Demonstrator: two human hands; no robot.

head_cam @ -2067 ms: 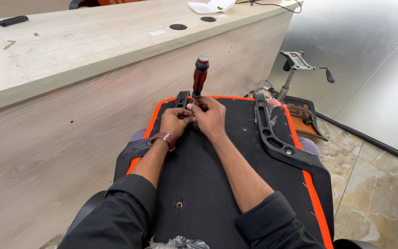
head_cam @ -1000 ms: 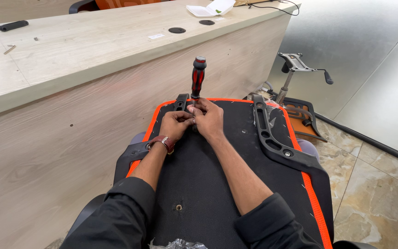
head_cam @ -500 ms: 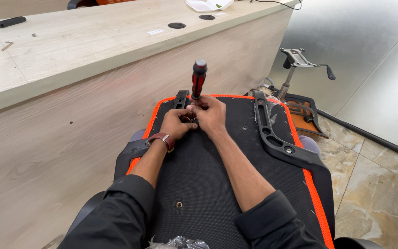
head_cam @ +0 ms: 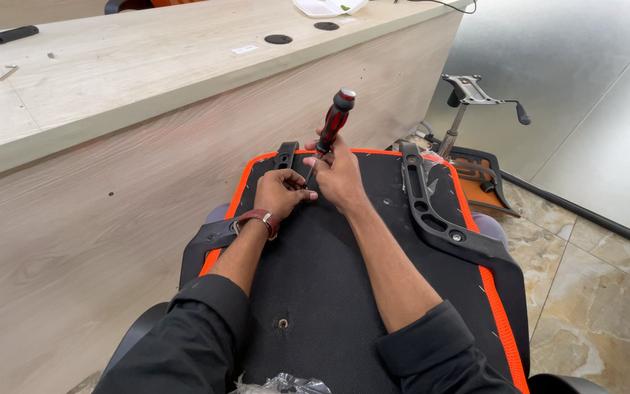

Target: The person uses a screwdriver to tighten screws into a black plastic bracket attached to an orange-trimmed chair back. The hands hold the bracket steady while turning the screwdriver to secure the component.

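I see my right hand (head_cam: 340,175) gripping the red-and-black-handled screwdriver (head_cam: 332,125) upright over the black, orange-edged chair seat (head_cam: 344,270), near its far edge, while my closed left hand (head_cam: 280,191) pinches the shaft, probably steadying the tip.

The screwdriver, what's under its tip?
The screwdriver points down at the black chair panel. The left hand and right hand cover its tip, so any screw there is hidden.

The chair back (head_cam: 329,292) lay across my lap, its armrest bracket (head_cam: 439,219) on its right side. A long desk (head_cam: 111,80) ran to my left and ahead. A chair base mechanism (head_cam: 475,95) stood beyond, to the right.
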